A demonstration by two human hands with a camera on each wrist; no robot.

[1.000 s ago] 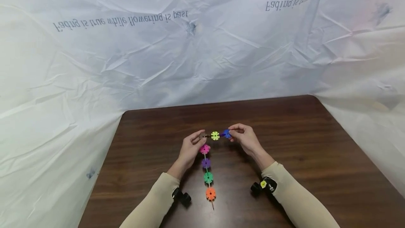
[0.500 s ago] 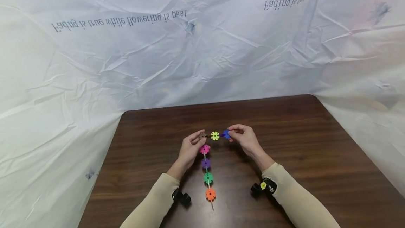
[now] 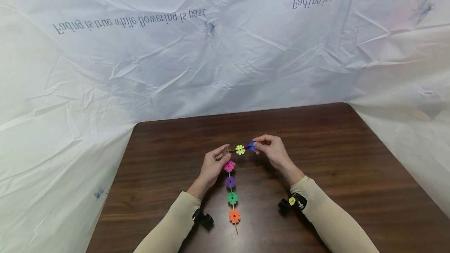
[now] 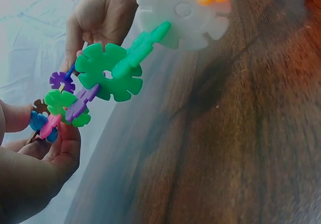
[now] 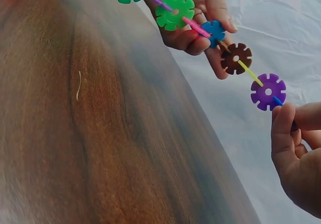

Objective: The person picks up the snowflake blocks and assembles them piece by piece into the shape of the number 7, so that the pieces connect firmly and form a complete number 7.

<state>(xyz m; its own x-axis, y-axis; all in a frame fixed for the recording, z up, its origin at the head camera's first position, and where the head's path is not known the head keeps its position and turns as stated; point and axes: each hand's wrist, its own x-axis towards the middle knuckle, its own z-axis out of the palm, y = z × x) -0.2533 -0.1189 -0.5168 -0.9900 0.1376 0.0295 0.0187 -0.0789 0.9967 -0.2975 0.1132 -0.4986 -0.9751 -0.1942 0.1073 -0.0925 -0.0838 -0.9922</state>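
Note:
Slotted plastic snowflake discs are joined edge to edge into a chain that bends at my left hand (image 3: 211, 167). That hand pinches the chain at a blue disc (image 5: 213, 33) beside a brown disc (image 5: 235, 59). My right hand (image 3: 275, 153) pinches the end blue disc (image 3: 252, 146), which is attached to a purple disc (image 5: 268, 92). Between the hands sits a yellow disc (image 3: 240, 150). From the left hand the chain runs toward me through a pink disc (image 3: 229, 166), a purple disc, a green disc (image 3: 233, 198), a white disc (image 4: 183, 13) and an orange disc (image 3: 234, 216).
The chain is above a dark brown wooden table (image 3: 316, 210). Wrinkled white sheeting (image 3: 225, 69) with printed lettering hangs behind and beside the table. A black camera mount (image 3: 204, 218) is strapped to each wrist over pale sleeves (image 3: 168, 221).
My right hand has risen slightly away from me, tilting the blue end of the chain upward. The left hand keeps its hold, nearly still.

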